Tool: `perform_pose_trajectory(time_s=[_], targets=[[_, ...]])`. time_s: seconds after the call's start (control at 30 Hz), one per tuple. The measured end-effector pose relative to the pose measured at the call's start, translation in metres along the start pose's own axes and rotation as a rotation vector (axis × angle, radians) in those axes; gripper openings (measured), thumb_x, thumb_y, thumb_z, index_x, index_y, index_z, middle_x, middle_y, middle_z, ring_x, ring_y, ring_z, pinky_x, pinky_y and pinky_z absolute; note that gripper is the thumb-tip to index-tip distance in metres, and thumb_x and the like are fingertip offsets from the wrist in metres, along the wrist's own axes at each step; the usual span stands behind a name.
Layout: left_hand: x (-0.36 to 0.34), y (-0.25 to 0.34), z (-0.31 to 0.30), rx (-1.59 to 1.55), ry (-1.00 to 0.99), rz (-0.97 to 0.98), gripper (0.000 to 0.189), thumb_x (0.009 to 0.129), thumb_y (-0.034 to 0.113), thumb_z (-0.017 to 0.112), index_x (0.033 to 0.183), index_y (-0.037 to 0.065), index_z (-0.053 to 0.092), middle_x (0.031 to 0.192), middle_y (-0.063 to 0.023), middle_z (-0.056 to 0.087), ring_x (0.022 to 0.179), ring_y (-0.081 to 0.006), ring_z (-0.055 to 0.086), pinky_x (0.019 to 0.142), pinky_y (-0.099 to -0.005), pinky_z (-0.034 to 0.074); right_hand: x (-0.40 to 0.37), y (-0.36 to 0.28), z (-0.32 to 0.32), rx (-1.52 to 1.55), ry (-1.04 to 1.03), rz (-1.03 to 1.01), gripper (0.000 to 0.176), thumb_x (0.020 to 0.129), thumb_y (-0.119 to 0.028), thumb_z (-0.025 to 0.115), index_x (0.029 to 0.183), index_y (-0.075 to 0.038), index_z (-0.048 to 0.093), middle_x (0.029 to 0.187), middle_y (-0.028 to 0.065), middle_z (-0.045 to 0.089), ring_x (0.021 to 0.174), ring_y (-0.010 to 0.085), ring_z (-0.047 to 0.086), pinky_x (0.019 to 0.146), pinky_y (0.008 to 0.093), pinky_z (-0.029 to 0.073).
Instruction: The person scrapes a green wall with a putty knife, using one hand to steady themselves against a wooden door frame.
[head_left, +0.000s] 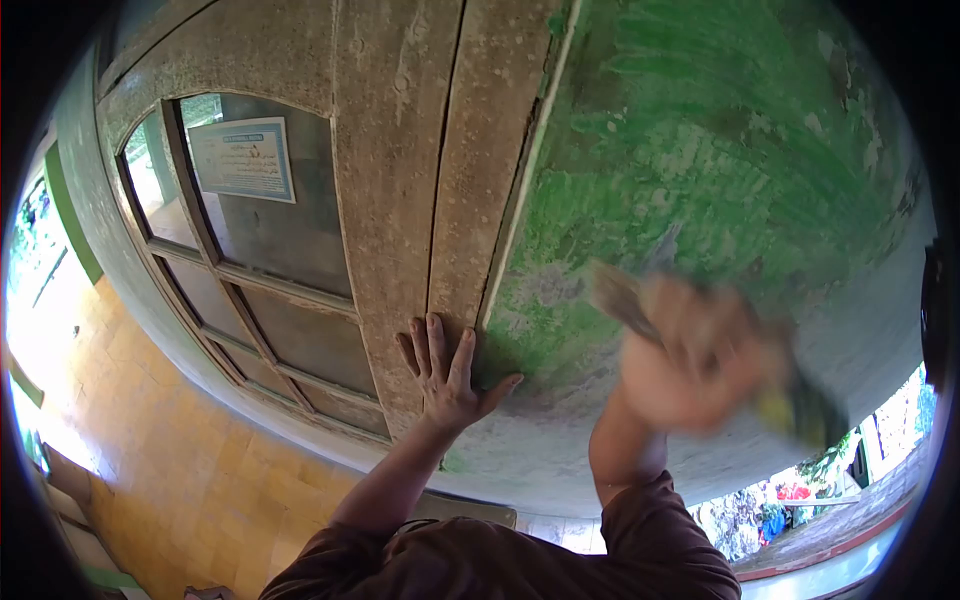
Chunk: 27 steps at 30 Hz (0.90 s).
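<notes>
- View from a head-worn camera, looking at a weathered wall (720, 150) with patchy green paint and bare grey areas.
- The left hand (447, 378) lies flat where a wooden frame (400, 150) meets the wall. Its fingers are spread apart and grip nothing, as if bracing the body.
- The right hand (695, 360) is raised against the lower part of the green wall and is heavily blurred. Its fingers appear wrapped around a tool (620, 298).
- The tool has a pale brownish tip pointing up and left, and a yellowish end below the hand. Through the blur I cannot tell whether it is a brush or a scraper.
- Judging by the blur, the step in hand is a stroke of the tool across the painted surface, close to the frame's edge.
- A further stroke would call for a firm grip, the tip kept against the wall, and care to stay off the frame and the braced left hand.
- Left of the frame are glass panes (290, 250) with a printed notice (243, 158) behind them.
- An orange tiled floor (180, 470) lies below.
</notes>
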<state>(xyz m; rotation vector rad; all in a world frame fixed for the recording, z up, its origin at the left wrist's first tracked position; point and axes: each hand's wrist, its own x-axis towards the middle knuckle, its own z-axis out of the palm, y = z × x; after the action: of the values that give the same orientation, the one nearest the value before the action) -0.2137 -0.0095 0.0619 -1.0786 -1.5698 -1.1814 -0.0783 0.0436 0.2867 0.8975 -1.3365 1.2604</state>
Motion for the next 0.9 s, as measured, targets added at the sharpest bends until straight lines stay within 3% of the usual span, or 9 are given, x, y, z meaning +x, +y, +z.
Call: perform_pose_trajectory(time_s=[0.03,0.13,0.17,0.27,0.4,0.5,0.7,0.83,0.9], targets=[[0.001,-0.001,0.001,-0.005,0.009,0.003,0.092,0.072,0.059,0.069,0.142,0.010,0.034,0.148,-0.0301,0.018,0.138,-0.0496,0.011,0.107,-0.0642,0.005,-0.001,-0.016,0.006,0.008,-0.007,-0.003,0.036,0.099,-0.040,0.038,0.072,-0.017,0.041,0.059,-0.0036,0.035,0.048,0.0082,0.028,0.050,0.0283,0.027],[0.004,0.001,-0.003,0.039,-0.006,0.023,0.089,0.077,0.059,0.064,0.140,0.005,0.033,0.146,-0.0341,0.020,0.136,-0.0514,0.015,0.107,-0.0641,0.007,-0.004,-0.044,0.007,-0.212,-0.003,-0.492,0.031,0.100,-0.038,0.037,0.079,-0.016,0.039,0.059,-0.0037,0.035,0.050,0.0076,0.028,0.052,0.0281,0.027],[0.002,0.002,-0.002,0.035,-0.012,0.019,0.089,0.077,0.059,0.064,0.140,0.005,0.033,0.146,-0.0341,0.020,0.136,-0.0514,0.015,0.107,-0.0641,0.007,-0.001,-0.031,0.000,-0.216,-0.001,-0.486,0.031,0.100,-0.038,0.037,0.079,-0.016,0.039,0.059,-0.0037,0.035,0.050,0.0076,0.028,0.052,0.0281,0.027],[0.000,0.001,-0.001,0.011,-0.001,-0.005,0.091,0.073,0.059,0.069,0.142,0.011,0.034,0.148,-0.0301,0.018,0.138,-0.0490,0.011,0.108,-0.0638,0.004,0.003,-0.011,-0.005,-0.153,0.066,-0.097,0.036,0.100,-0.040,0.038,0.073,-0.016,0.036,0.060,-0.0043,0.035,0.047,0.0071,0.025,0.051,0.0251,0.023],[0.001,0.000,0.001,0.002,0.008,-0.009,0.091,0.073,0.059,0.069,0.142,0.011,0.034,0.148,-0.0301,0.018,0.138,-0.0490,0.011,0.108,-0.0638,0.004,0.001,-0.041,0.005,-0.117,-0.098,-0.345,0.035,0.101,-0.037,0.034,0.074,-0.016,0.037,0.059,-0.0037,0.033,0.047,0.0067,0.026,0.051,0.0257,0.023],[0.000,0.000,0.001,-0.001,0.010,-0.008,0.091,0.073,0.059,0.069,0.142,0.011,0.034,0.148,-0.0302,0.018,0.138,-0.0495,0.012,0.107,-0.0644,0.005,0.003,-0.001,-0.019,-0.116,0.031,-0.125,0.036,0.101,-0.039,0.034,0.073,-0.016,0.037,0.060,-0.0047,0.033,0.046,0.0059,0.028,0.051,0.0247,0.023],[0.002,0.000,0.001,-0.005,0.017,-0.004,0.091,0.073,0.058,0.069,0.142,0.010,0.034,0.148,-0.0303,0.019,0.138,-0.0499,0.012,0.107,-0.0653,0.005,-0.003,-0.041,0.000,-0.074,-0.011,-0.368,0.029,0.098,-0.037,0.045,0.080,-0.016,0.037,0.056,-0.0029,0.037,0.043,0.0074,0.028,0.045,0.0247,0.022],[-0.001,-0.001,0.002,-0.013,0.011,-0.003,0.091,0.073,0.058,0.069,0.142,0.010,0.034,0.148,-0.0301,0.018,0.138,-0.0498,0.012,0.107,-0.0656,0.004,0.003,-0.005,-0.017,-0.251,-0.025,-0.189,0.033,0.099,-0.043,0.039,0.082,-0.014,0.040,0.061,-0.0025,0.038,0.048,0.0062,0.029,0.051,0.0241,0.027],[-0.001,-0.001,0.003,-0.011,0.025,0.000,0.092,0.073,0.058,0.069,0.143,0.010,0.032,0.149,-0.0293,0.018,0.138,-0.0492,0.012,0.107,-0.0657,0.004,0.001,-0.011,-0.021,-0.100,-0.127,-0.149,0.033,0.099,-0.043,0.041,0.083,-0.013,0.039,0.062,-0.0002,0.038,0.049,0.0069,0.030,0.053,0.0239,0.027]])
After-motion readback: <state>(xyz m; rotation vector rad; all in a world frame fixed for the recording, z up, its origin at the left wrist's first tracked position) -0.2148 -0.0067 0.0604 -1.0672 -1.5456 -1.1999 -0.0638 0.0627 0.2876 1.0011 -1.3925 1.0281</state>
